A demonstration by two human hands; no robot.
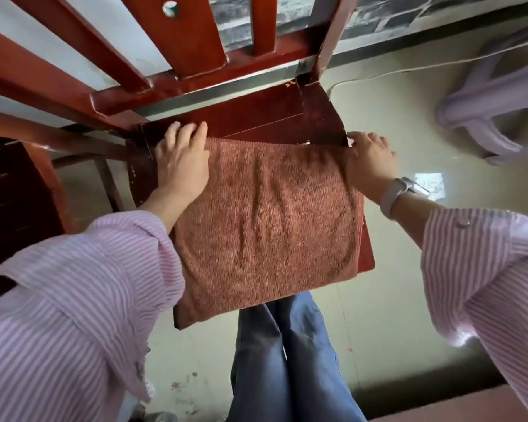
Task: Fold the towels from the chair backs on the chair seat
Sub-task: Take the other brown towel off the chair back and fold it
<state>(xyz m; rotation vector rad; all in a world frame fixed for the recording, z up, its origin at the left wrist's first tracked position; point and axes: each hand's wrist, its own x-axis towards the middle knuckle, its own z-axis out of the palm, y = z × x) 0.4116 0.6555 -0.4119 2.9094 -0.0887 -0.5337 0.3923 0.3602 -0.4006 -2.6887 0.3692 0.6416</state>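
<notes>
Lying flat lengthwise front-to-back on the chair seat [287,114], the towel [262,217] has both far corners under hand: left hand [182,161] spread, right hand [371,161] pinching.

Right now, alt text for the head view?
A rust-brown terry towel lies flat on a red-brown wooden chair seat, its near edge hanging over the front. The left hand presses its far left corner; the right hand holds the far right corner.

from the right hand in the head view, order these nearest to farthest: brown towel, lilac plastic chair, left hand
1. brown towel: touching the right hand at its far right corner
2. lilac plastic chair: to its right, on the floor
3. left hand: across the towel, at its far left corner
</notes>
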